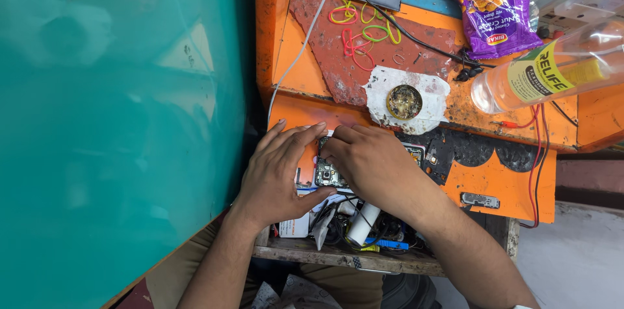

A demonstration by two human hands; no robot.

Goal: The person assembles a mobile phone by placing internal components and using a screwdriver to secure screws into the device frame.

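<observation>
Both hands are pressing on an opened phone [328, 171] at the worktop's [507, 182] front edge: left hand [281, 169] flat, steadying; right hand [370, 163] curled over it, fingertips down. Circuitry is still showing.

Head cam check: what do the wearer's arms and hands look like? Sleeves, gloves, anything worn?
Both are bare: the left hand and right hand have no gloves, and no rings, watch or wristband show. Both forearms are uncovered up to the frame edge, with no sleeves in view. Nails are short and unpainted.

The orange workbench [494, 185] carries coloured rubber bands [361, 29], a brass tin on white paper [404, 102], snack packets [497, 10], a clear bottle [552, 68] and an opened phone [328, 172] at its near edge.
</observation>
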